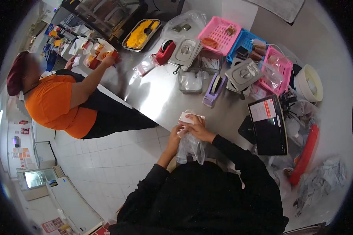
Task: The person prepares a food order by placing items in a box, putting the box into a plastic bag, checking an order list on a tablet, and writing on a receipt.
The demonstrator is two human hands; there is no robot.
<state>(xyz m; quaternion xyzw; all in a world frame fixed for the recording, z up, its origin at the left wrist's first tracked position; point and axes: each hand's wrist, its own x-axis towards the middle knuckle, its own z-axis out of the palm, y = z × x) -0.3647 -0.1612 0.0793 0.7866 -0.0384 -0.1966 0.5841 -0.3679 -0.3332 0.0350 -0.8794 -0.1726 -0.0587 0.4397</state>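
Observation:
Both of my hands meet in front of my body at the edge of the steel counter point(156, 101). They grip a clear plastic bag point(191, 148) whose lower part hangs down toward me. A pale pink-white box or packet point(186, 117) shows at the top of the bag. My left hand point(176, 133) pinches the bag and a bit of white material at its near side. Across the packet's face lies my right hand point(199, 129), fingers bent over it. The fingers overlap, so the exact grip is partly hidden. A purple tape dispenser point(213, 91) stands just beyond.
A co-worker in orange point(58, 102) stands at left, handling filled food boxes point(95, 55). A tray of yellow food point(141, 33), a red tape dispenser point(164, 53), lidded steel containers point(186, 51) and pink point(217, 32) and blue baskets point(244, 39) line the counter. A tablet point(269, 126) stands right.

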